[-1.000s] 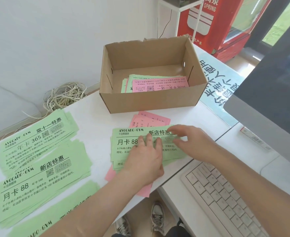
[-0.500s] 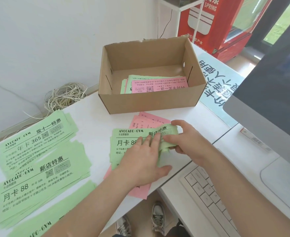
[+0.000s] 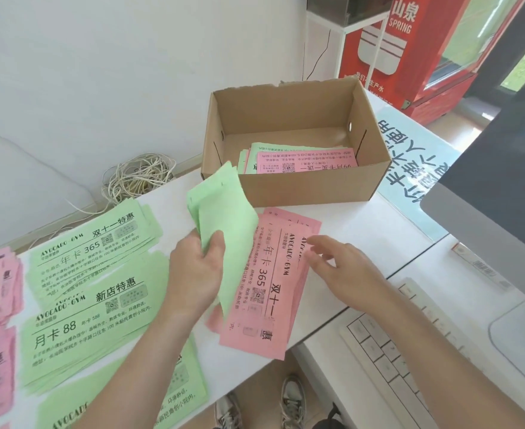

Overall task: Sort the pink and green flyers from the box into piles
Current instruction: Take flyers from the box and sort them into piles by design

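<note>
The left hand (image 3: 196, 270) pinches a green flyer sheaf (image 3: 224, 212) by one long edge, above the tabletop (image 3: 363, 230). The right hand (image 3: 344, 267) hovers, fingers (image 3: 318, 242) loosely spread, over pink flyers (image 3: 267, 292). The paper looks light, floppy and slippery, so it is best gripped at an edge; box (image 3: 310, 187) at one o'clock

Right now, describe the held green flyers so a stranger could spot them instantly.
Find the open cardboard box. In front of its near left corner, the left hand grips a green bundle up off the desk. Unlike the flat printed green piles, it shows blank backs.
</note>
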`<state>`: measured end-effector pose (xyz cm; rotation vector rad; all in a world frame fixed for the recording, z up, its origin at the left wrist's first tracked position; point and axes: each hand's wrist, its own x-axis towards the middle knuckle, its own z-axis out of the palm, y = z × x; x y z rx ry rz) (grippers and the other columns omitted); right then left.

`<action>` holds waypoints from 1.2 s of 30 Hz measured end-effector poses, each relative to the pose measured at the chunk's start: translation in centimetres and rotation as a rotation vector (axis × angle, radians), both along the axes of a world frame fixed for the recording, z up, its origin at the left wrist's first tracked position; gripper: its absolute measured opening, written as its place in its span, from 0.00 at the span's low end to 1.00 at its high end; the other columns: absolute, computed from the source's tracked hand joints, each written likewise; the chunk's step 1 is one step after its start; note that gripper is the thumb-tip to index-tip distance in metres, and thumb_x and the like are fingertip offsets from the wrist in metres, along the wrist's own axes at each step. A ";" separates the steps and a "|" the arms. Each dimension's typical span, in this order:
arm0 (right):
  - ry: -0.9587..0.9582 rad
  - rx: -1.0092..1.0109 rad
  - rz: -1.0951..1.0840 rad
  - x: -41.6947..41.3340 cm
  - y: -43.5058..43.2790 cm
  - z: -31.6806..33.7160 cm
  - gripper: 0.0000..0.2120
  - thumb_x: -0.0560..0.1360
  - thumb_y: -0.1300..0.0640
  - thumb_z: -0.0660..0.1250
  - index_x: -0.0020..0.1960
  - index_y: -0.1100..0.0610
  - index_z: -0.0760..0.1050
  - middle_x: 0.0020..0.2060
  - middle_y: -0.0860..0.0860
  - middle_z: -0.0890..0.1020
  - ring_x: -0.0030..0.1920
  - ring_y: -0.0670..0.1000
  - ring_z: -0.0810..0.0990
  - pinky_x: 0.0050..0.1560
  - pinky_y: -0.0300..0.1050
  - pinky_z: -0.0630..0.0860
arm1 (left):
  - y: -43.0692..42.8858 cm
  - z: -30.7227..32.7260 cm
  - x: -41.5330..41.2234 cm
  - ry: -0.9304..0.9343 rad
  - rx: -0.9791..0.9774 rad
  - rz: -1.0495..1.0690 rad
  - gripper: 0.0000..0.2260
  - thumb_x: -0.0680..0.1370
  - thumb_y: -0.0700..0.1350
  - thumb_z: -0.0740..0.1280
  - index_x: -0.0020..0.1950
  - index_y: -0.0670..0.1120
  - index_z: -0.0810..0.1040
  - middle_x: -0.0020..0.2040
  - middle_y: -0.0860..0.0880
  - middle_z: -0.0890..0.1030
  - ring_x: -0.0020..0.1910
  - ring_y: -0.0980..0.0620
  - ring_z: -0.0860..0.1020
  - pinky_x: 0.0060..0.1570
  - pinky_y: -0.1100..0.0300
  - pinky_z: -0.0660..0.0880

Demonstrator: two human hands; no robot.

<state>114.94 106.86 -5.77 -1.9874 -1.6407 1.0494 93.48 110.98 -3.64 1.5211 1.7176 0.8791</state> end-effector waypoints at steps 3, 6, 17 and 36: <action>0.700 -0.183 -0.168 -1.3 -0.7 3.5 0.32 0.71 0.28 0.51 0.62 0.47 0.75 0.53 0.47 0.84 0.54 0.46 0.82 0.50 0.44 0.73 | -2.8 2.2 -0.1 0.569 0.557 -0.275 0.09 0.76 0.42 0.63 0.53 0.44 0.80 0.29 0.52 0.78 0.25 0.51 0.75 0.25 0.60 0.65; 1.160 -0.275 -0.135 -2.3 -1.4 6.1 0.27 0.75 0.37 0.56 0.63 0.55 0.76 0.55 0.55 0.83 0.56 0.56 0.82 0.55 0.54 0.78 | -5.6 0.3 0.6 0.841 0.624 -0.547 0.19 0.72 0.39 0.64 0.63 0.40 0.77 0.54 0.43 0.83 0.47 0.49 0.84 0.35 0.59 0.79; 1.023 -0.293 0.037 -4.8 0.5 5.3 0.14 0.70 0.66 0.68 0.54 0.58 0.81 0.53 0.58 0.84 0.54 0.59 0.83 0.51 0.53 0.81 | -6.1 2.7 -9.3 -0.059 -0.094 -0.084 0.39 0.67 0.64 0.70 0.73 0.66 0.54 0.73 0.68 0.54 0.73 0.63 0.56 0.72 0.56 0.56; 0.630 -0.171 0.264 -22.3 4.6 3.8 0.10 0.72 0.70 0.69 0.50 0.59 0.81 0.44 0.51 0.86 0.44 0.48 0.85 0.43 0.36 0.76 | -7.7 2.2 -26.8 -0.254 -0.197 0.244 0.13 0.66 0.46 0.77 0.48 0.52 0.81 0.43 0.58 0.85 0.42 0.60 0.82 0.47 0.56 0.76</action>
